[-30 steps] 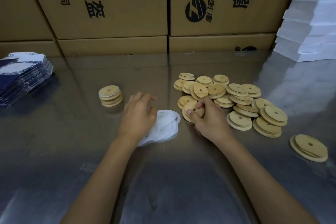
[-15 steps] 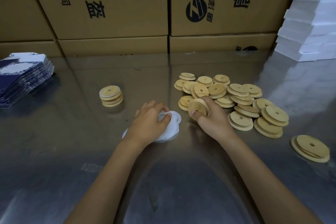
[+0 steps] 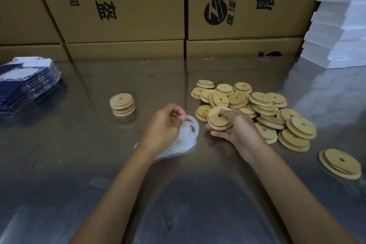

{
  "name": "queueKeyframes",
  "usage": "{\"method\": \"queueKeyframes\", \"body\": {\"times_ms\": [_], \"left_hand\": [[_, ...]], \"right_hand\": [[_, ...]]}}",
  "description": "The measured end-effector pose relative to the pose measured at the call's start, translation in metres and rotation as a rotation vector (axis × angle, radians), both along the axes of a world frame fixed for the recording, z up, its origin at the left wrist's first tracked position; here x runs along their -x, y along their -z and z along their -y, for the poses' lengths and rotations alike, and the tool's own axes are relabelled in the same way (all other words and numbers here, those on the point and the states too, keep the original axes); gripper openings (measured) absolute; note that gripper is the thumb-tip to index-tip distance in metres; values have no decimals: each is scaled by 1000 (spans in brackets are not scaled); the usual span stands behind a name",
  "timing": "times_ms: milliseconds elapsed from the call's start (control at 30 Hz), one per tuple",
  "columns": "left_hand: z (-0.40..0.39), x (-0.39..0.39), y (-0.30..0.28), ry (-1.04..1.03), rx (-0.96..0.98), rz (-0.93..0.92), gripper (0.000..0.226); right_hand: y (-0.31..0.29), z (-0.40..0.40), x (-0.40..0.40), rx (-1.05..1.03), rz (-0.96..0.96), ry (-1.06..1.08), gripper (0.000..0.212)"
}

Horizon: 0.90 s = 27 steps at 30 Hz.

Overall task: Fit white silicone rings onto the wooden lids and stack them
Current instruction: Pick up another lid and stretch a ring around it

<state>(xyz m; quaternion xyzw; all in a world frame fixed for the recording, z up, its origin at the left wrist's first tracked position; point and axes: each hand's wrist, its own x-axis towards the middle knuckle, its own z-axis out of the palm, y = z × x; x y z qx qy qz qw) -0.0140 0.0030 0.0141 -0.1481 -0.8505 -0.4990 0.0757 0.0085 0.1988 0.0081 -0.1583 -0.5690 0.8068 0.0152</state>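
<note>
At the far left a pile of blue packets [image 3: 25,85] lies well clear; right of it a short stack of finished lids [image 3: 122,105] stands on the bench [image 3: 79,164], so little is done. The left hand [image 3: 162,130] pinches one ring from the white rings [image 3: 186,134]. The right hand [image 3: 235,127] cups one lid [image 3: 217,118], while the large loose heap of lids [image 3: 263,109] remains.

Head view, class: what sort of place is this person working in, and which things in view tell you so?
Probably a small packing workshop or warehouse bench. Printed cardboard cartons are stacked along the back, a big loose pile of identical wooden lids lies on the metal table, and a small finished stack stands apart.
</note>
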Motion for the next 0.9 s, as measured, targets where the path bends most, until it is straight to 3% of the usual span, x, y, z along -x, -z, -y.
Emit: {"method": "queueKeyframes", "body": {"times_ms": [167,433,667,900], "left_hand": [[0,-10,-15,201,-363,244,3],[-15,-20,-18,195,-478,251,15],[-15,-21,-17,42,-429,120,18],[-16,-18,-12,-31,-303,-30,18]], "right_hand": [[-4,3,-4,167,-46,-186,38],[-7,9,-9,40,-114,-495,62],[-7,11,-13,-68,-156,-527,32],[-7,11,-15,-143,-174,-502,28]]}}
